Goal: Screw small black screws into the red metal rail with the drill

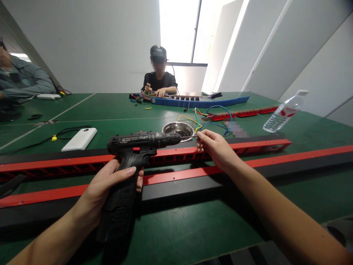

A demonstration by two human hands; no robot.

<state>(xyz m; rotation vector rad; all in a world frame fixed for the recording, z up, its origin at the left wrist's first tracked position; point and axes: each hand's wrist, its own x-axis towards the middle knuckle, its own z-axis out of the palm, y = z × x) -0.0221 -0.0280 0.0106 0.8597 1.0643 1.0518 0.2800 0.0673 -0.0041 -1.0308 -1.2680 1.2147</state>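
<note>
My left hand (113, 184) is wrapped round the grip of a black cordless drill (132, 147), whose chuck points right. Out of the chuck runs a thin bit (189, 137). At its far end my right hand (211, 145) is closed in a pinch; whether a small screw sits there is too small to tell. Behind the chuck stands a round metal bowl (178, 127) of small dark pieces, probably screws. Below the drill lie two long red and black rails (176, 178), the nearer one with small holes along its red face.
A white power bank (79, 139) with a black cable lies at left. A tilted-looking water bottle (285, 112) is at right. Coloured wires (212, 127), red strips (245, 112) and a blue rail (201, 102) are farther back. One person (160, 79) sits opposite, another person (24, 77) at far left.
</note>
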